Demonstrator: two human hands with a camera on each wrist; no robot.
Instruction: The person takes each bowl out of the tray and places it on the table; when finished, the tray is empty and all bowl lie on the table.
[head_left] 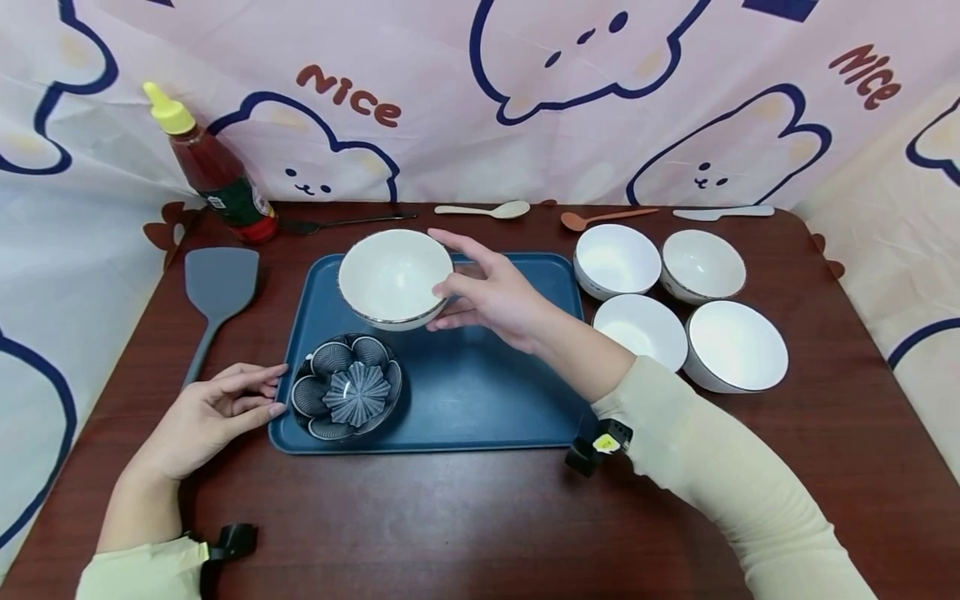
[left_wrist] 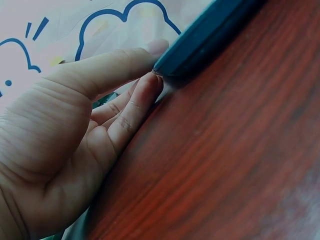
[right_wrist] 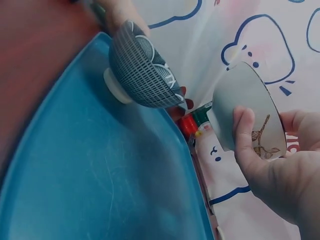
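My right hand (head_left: 495,292) grips a white bowl (head_left: 395,275) by its right side, thumb at the rim and fingers against the outer wall. The right wrist view shows a brown twig pattern on this bowl (right_wrist: 260,130), which is held up over the blue tray (head_left: 487,392). At the tray's left edge, my left hand (head_left: 217,417) pinches the rim between thumb and fingers, as the left wrist view shows from close by. A dark, flower-shaped patterned bowl (head_left: 348,387) stands upright on the tray's left part, just beside the left hand.
Several white bowls (head_left: 701,267) stand grouped by the tray's right end. A grey spatula (head_left: 220,283) and a red sauce bottle (head_left: 225,179) are at the left. Along the back lie a dark fork (head_left: 352,221), a pale spoon (head_left: 487,211), a brown spoon (head_left: 600,218) and a knife (head_left: 723,213).
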